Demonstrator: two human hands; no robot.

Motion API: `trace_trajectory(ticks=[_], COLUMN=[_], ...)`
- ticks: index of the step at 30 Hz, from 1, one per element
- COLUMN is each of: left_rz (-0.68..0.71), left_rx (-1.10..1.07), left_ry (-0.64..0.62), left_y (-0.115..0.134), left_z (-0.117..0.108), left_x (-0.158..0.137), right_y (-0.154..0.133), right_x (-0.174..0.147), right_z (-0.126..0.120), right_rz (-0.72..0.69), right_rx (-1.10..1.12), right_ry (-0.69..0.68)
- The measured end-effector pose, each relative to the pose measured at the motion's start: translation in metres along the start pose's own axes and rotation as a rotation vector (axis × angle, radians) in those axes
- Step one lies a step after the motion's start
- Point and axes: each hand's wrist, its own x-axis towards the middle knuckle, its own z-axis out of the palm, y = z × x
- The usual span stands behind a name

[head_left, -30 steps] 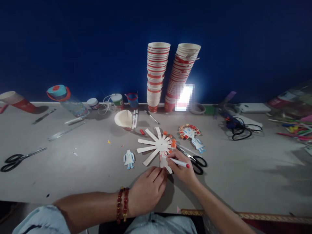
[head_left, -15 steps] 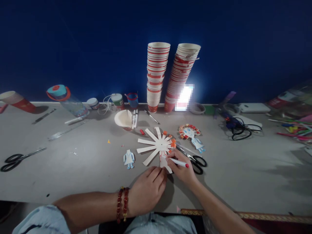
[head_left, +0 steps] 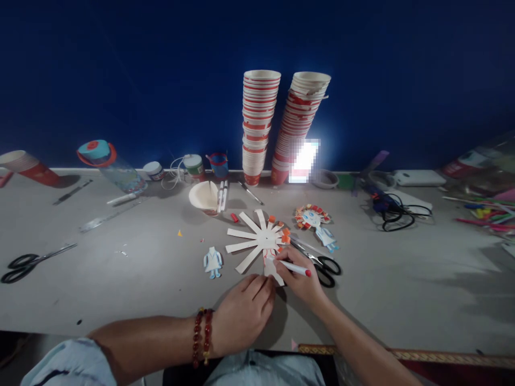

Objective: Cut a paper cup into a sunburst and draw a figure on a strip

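My right hand [head_left: 300, 276] is closed round a white marker [head_left: 295, 267] with a red end. Its tip meets a white paper piece [head_left: 271, 267] that bears red drawn lines. At that piece's lower left edge, the curled fingers of my left hand [head_left: 245, 305] grip it against the table. Just beyond lies a cut paper cup spread flat into strips [head_left: 245, 235], some with orange ends. A small paper figure in a blue-outlined dress [head_left: 213, 262] rests to the left. Behind my right hand is a paper doll with a fringed head [head_left: 314, 219]. Black-handled scissors [head_left: 329, 268] lie beside that hand.
Two tall stacks of paper cups [head_left: 261, 123] stand against the blue wall. Before them are a cut white cup [head_left: 204, 197], two white markers [head_left: 222, 195] and a red cap [head_left: 235, 218]. Other scissors [head_left: 24, 266] and a bottle [head_left: 115, 169] are at left; cables [head_left: 396, 212] lie at right.
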Motion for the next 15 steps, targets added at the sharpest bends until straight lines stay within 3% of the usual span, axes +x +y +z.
trace_trajectory(ticks=[15], left_rz=[-0.002], left_rx=[-0.003], left_ry=[-0.004], left_y=[0.0007], left_z=[0.0004], left_x=[0.0009], right_y=[0.0005], right_x=[0.0007], right_z=[-0.0001], right_rz=[-0.009], right_rx=[-0.024], right_ry=[0.000])
